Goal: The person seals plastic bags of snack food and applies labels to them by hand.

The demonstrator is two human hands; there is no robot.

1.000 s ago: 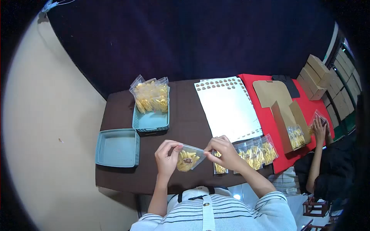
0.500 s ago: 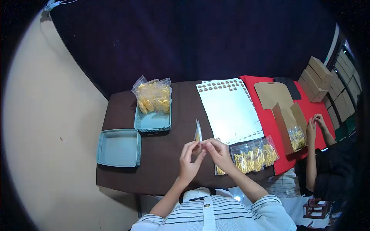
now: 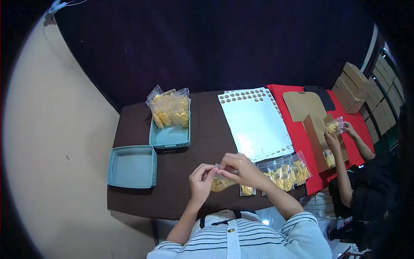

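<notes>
Both hands meet over the brown table near its front edge, at a clear bag of yellow snacks (image 3: 221, 183). My left hand (image 3: 201, 182) pinches the bag's upper edge from the left. My right hand (image 3: 242, 172) is closed on the same edge from the right, its fingers partly covering the bag. To the right, several filled bags (image 3: 285, 175) lie in an overlapping row below the white sticker sheets (image 3: 256, 125).
Filled bags (image 3: 170, 108) are heaped on a blue basket (image 3: 170, 137); another blue basket (image 3: 132, 166) stands front left. At right, a co-worker's hands (image 3: 334, 139) hold a bag over a cardboard box (image 3: 315, 140) on red cloth (image 3: 297, 134).
The bag in my hands has gone from upright and edge-on to hanging lower, its snacks now showing. My right hand has turned over its top. The co-worker's hands now hold up a bag.
</notes>
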